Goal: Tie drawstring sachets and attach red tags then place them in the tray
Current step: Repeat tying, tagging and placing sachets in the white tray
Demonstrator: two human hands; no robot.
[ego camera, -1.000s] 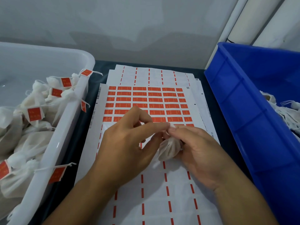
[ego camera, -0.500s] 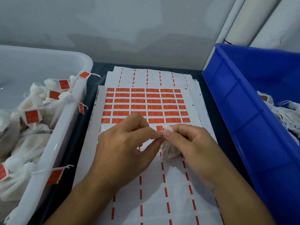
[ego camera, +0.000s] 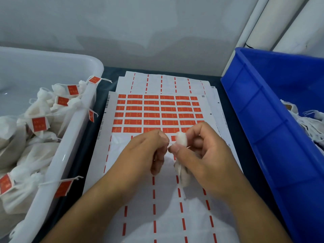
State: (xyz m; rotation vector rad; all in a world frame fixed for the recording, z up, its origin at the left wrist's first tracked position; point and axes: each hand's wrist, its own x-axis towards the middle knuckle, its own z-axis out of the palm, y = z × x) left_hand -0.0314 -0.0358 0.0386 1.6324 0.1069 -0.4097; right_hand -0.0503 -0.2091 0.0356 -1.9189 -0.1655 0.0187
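A small white drawstring sachet (ego camera: 181, 170) hangs in my right hand (ego camera: 203, 160), its gathered top poking up between the fingers. My left hand (ego camera: 140, 155) pinches the thin drawstring right beside the sachet's neck, thumb tips of both hands almost touching. Beneath the hands lies a sheet of red tag stickers (ego camera: 157, 113), with several rows peeled off at its near end. The white tray (ego camera: 82, 118) on the left holds several tied sachets with red tags (ego camera: 40, 124).
A blue bin (ego camera: 263, 120) on the right holds several untagged sachets (ego camera: 308, 123). More peeled sticker sheets (ego camera: 161, 83) lie stacked behind the red one. A grey wall stands close behind, and white pipes rise at the back right.
Both hands have lifted the sachet slightly off the sheet. The sachet now hangs more upright from my right hand, and my left hand has shifted to pinch the string at its neck.
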